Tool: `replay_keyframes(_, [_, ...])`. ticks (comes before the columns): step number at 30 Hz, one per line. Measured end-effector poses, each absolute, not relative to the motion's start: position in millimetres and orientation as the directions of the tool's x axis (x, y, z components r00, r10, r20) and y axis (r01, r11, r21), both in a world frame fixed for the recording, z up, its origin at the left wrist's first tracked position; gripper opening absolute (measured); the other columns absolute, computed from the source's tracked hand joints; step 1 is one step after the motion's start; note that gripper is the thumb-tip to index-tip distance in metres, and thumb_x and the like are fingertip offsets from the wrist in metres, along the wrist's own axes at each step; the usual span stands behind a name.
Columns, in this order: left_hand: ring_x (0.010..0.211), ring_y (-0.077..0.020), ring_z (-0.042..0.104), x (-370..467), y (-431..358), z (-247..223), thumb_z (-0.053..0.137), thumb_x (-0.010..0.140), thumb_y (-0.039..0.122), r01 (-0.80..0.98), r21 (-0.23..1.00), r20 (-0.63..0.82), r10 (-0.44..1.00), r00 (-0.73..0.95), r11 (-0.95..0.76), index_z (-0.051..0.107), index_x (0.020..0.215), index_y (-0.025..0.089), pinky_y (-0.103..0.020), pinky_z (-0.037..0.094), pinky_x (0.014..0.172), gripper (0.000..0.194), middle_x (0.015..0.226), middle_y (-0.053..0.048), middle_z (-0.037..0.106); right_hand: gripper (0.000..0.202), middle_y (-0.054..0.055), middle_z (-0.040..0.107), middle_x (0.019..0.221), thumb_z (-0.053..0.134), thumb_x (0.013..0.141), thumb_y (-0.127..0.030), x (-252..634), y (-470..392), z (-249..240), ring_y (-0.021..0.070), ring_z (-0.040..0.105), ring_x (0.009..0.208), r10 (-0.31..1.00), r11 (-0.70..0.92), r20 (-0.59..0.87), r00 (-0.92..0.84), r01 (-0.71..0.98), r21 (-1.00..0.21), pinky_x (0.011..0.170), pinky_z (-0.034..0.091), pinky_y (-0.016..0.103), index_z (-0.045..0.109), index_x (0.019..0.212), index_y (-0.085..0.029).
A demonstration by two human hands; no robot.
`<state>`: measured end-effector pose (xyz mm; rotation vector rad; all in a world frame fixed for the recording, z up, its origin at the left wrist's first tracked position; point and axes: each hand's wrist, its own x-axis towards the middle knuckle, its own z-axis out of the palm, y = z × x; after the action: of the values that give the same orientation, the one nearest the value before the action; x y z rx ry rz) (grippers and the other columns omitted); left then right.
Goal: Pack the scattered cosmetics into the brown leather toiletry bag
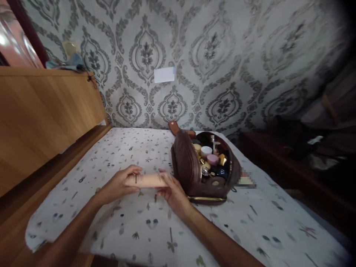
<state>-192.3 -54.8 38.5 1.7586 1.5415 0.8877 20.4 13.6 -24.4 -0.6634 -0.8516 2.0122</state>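
Observation:
A peach-coloured tube or bottle lies sideways between my two hands, just above the patterned white sheet. Its left end is gripped by my left hand, near some dark lettering too blurred to read. My right hand holds the other end, with its fingers slightly smeared by motion. Close to the right hand stands a brown toiletry bag, unzipped at the top. Inside it are several small containers, among them a white jar and a pink jar.
Behind the bed rises a patterned grey wall bearing a white card. A wooden headboard or cabinet panel borders the left side. On the right is a dark reddish bench-like surface. A blurred-out flat item lies beside the bag.

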Motion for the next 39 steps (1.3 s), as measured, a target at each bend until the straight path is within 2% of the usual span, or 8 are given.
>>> replay_keyframes(4, [0.082,-0.0176,0.059,-202,-53,49,0.071,0.078,0.038,0.420,0.899,0.109,0.993,0.054,-0.121,0.057,0.117,0.021,-0.024,0.051,0.065,0.044,0.108,-0.007,0.060,0.054,0.002,0.070,0.081,0.090,0.061,-0.042,22,13,-21,0.0117,0.067,0.057,0.785,-0.517,-0.171,-0.596,-0.477,-0.711,0.048,0.049,0.018,0.062,0.097,-0.015])
replay_keyframes(7, [0.069,-0.0134,0.053,-212,-50,51,0.067,0.083,0.043,0.300,0.936,0.195,0.981,-0.008,-0.184,0.056,0.119,0.020,-0.022,0.047,0.056,0.045,0.099,-0.006,0.058,0.052,0.004,0.072,0.083,0.088,0.063,-0.038,24,9,-19,0.0133,0.069,0.059,0.668,-0.578,-0.134,-0.732,-0.398,-0.712,0.047,0.045,0.017,0.055,0.098,-0.018])
replay_keyframes(13, [0.058,-0.0098,0.044,-203,-33,49,0.059,0.088,0.055,0.206,0.950,0.217,0.970,0.111,-0.236,0.059,0.112,0.016,-0.020,0.039,0.049,0.046,0.075,0.001,0.049,0.065,0.008,0.073,0.081,0.070,0.072,-0.064,34,6,-23,0.0169,0.066,0.058,0.266,-0.693,-0.061,-0.962,-0.147,-0.706,0.053,0.050,0.026,0.051,0.112,-0.016])
replay_keyframes(16, [0.055,-0.0083,0.038,-189,-22,52,0.056,0.088,0.059,0.225,0.943,0.213,0.965,0.156,-0.244,0.060,0.102,0.017,-0.018,0.034,0.047,0.045,0.071,0.003,0.045,0.068,0.006,0.070,0.074,0.066,0.076,-0.063,37,7,-26,0.0128,0.058,0.051,0.194,-0.709,-0.008,-0.981,-0.135,-0.692,0.050,0.048,0.025,0.051,0.121,-0.013])
replay_keyframes(22, [0.056,-0.0083,0.036,-171,0,53,0.058,0.086,0.057,0.184,0.950,0.229,0.963,0.140,-0.253,0.061,0.096,0.017,-0.017,0.029,0.048,0.041,0.068,0.004,0.040,0.071,0.005,0.071,0.071,0.080,0.072,-0.048,40,10,-25,0.0114,0.059,0.049,0.214,-0.688,0.034,-0.976,-0.176,-0.704,0.049,0.049,0.023,0.052,0.127,-0.013])
replay_keyframes(29, [0.050,-0.0075,0.028,-175,4,39,0.062,0.080,0.059,0.102,0.963,0.244,0.968,0.051,-0.248,0.057,0.082,0.017,-0.019,0.021,0.044,0.042,0.061,0.006,0.037,0.057,0.001,0.068,0.069,0.083,0.071,-0.045,40,11,-18,0.0096,0.058,0.048,0.329,-0.636,0.005,-0.944,-0.225,-0.738,0.048,0.047,0.020,0.054,0.109,-0.014])
replay_keyframes(35, [0.051,-0.0079,0.030,-180,1,32,0.061,0.085,0.057,0.209,0.953,0.219,0.975,0.026,-0.220,0.051,0.072,0.018,-0.019,0.024,0.047,0.042,0.059,0.007,0.035,0.059,-0.006,0.058,0.074,0.082,0.074,-0.039,39,9,-16,0.0072,0.056,0.058,0.449,-0.334,-0.043,-0.893,-0.123,-0.934,0.052,0.043,0.017,0.049,0.118,-0.019])
replay_keyframes(39, [0.050,-0.0085,0.029,-187,3,27,0.055,0.086,0.064,0.175,0.957,0.224,0.973,0.054,-0.230,0.053,0.077,0.018,-0.020,0.024,0.046,0.047,0.058,0.007,0.033,0.051,-0.005,0.054,0.079,0.079,0.076,-0.043,36,7,-17,0.0071,0.055,0.062,0.553,-0.222,-0.049,-0.832,-0.090,-0.971,0.052,0.041,0.016,0.051,0.112,-0.020])
